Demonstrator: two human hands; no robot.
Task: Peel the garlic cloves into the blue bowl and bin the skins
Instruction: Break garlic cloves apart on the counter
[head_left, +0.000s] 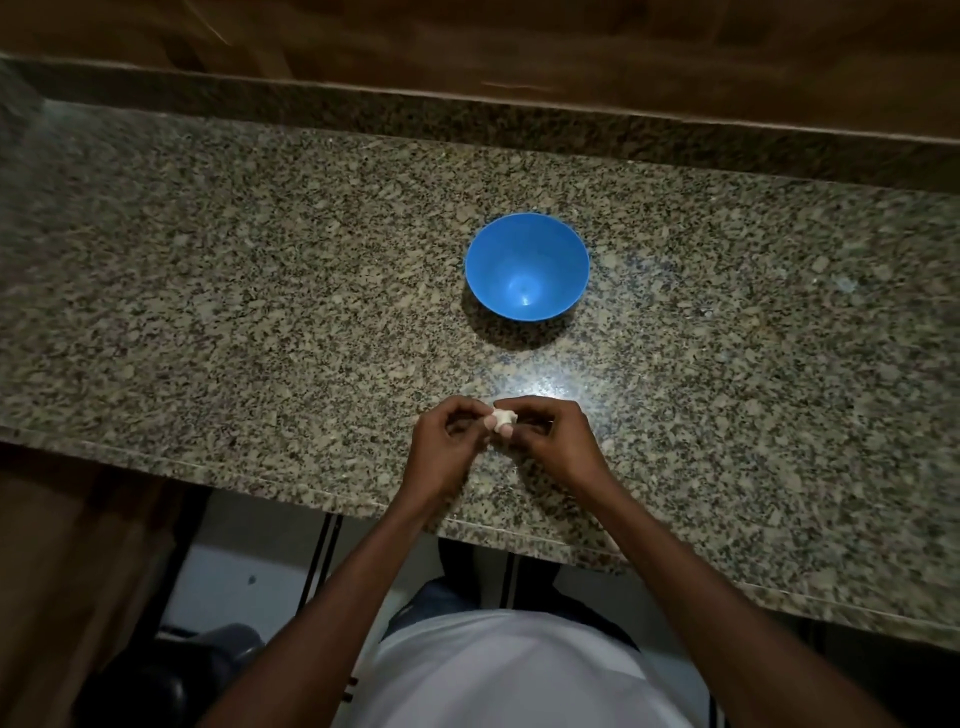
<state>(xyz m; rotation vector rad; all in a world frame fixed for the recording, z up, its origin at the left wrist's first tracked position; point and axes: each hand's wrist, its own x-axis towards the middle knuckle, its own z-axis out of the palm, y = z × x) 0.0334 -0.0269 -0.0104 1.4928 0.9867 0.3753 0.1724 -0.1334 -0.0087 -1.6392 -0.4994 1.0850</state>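
Note:
A blue bowl (526, 265) stands upright on the speckled granite counter (260, 291), and I see nothing inside it. Nearer to me, above the counter's front part, both hands meet around a small white piece of garlic (503, 417). My left hand (452, 441) pinches it from the left with curled fingers. My right hand (550, 436) pinches it from the right, thumb and fingertips on it. Most of the garlic is hidden by my fingers. The hands are well short of the bowl.
The counter's front edge (311, 480) runs diagonally below my hands. A raised granite ledge (467, 119) and a wooden wall lie behind the bowl. A dark object (208, 654) sits on the floor at lower left.

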